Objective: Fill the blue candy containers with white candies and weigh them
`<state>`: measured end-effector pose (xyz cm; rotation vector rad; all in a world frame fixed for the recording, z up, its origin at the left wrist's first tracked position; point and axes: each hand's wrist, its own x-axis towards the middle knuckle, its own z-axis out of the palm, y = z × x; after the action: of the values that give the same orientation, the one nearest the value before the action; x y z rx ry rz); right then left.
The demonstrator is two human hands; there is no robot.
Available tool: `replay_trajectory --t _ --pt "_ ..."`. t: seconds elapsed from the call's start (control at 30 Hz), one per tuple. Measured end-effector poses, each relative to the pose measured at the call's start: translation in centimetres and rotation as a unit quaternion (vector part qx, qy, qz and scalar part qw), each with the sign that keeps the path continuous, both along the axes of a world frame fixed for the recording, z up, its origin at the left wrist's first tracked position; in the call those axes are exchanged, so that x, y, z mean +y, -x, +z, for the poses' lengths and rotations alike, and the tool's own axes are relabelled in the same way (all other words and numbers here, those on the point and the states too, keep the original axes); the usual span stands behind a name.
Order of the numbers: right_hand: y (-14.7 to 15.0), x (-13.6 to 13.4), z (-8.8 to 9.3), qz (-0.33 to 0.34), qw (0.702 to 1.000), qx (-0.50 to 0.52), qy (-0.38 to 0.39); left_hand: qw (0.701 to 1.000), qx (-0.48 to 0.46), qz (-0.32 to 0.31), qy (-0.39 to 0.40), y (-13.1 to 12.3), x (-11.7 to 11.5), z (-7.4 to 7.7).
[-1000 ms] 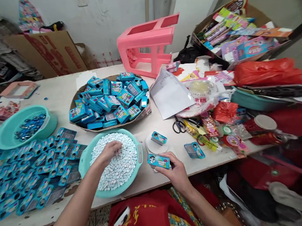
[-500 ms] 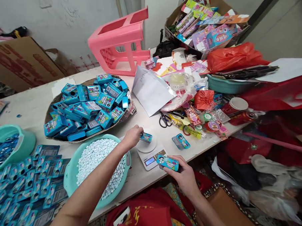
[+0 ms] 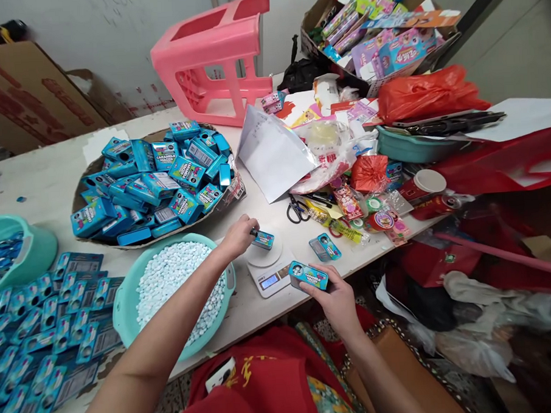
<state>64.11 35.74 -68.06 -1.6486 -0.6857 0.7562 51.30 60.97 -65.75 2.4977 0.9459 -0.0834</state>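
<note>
Gripping blue rectangular tin (image 3: pixel 308 277), white candies (image 3: pixel 298 270) showing: my right hand (image 3: pixel 338 298) | left hand (image 3: pixel 238 236): at second blue tin (image 3: pixel 264 240), white digital scale (image 3: pixel 269 282), grip unclear | apparently unfilled: rowed dark-holed blue tins (image 3: pixel 62 333)

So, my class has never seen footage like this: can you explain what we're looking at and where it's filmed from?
No machine here: a person works bare-handed, filmed by one head-worn camera looking forward and down. On the table are a tub of white pieces, a tray of blue boxes, scissors, a stool and a scale. The right hand holds a box. The left hand is at another box on the scale; whether it grips it, I can't tell.
</note>
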Motion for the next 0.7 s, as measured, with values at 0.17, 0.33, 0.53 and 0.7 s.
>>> replay_trajectory --t 0.17,0.33,0.53,0.7 --pt "0.1 0.0 0.1 -0.009 1.0 -0.013 -0.003 0.993 -0.101 0.046 0.026 1.0 0.4 0.1" --pt "-0.1 -0.5 -0.8 -0.048 0.999 -0.003 0.015 0.98 -0.12 0.159 0.003 8.0 -0.1 0.8" --pt "-0.6 -0.5 -1.5 -0.057 0.998 0.01 0.023 0.955 -0.022 0.296 -0.019 17.7 -3.1 0.7" --pt "-0.7 -0.2 -1.1 -0.051 0.999 0.002 0.014 0.944 -0.017 0.331 0.004 19.6 -4.9 0.3"
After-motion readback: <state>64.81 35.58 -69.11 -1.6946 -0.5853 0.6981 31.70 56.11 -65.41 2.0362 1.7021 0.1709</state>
